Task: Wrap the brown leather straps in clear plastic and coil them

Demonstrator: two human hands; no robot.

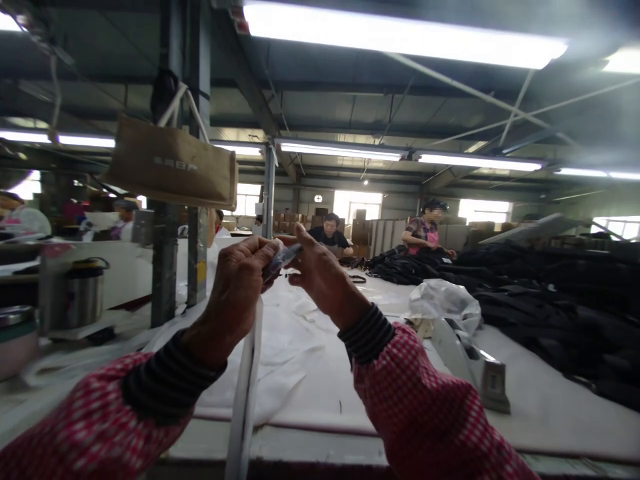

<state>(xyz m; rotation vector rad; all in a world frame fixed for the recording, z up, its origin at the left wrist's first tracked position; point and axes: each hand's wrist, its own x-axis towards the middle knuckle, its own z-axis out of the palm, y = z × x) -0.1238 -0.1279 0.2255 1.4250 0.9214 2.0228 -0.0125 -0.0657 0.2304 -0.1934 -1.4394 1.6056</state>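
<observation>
My left hand (240, 287) is raised over the table, its fingers closed on a small, clear, shiny plastic piece (281, 260). Blur hides what kind of piece it is. A long white strip (245, 400) runs down from below this hand past the table's front edge; whether the fingers hold it I cannot tell. Close on the right, my right hand (323, 277) reaches to the plastic's far end with thumb and fingers apart. Its fingertips seem to touch the piece. White sheeting (280, 353) lies on the table beneath both hands.
Dark garments (560, 313) are heaped on the right. Before them sit a crumpled clear bag (445, 303) and a grey-white device (480, 367). At left are a post (165, 267), a hanging brown bag (173, 163) and a steel flask (85, 293). Co-workers (427, 230) are beyond the table.
</observation>
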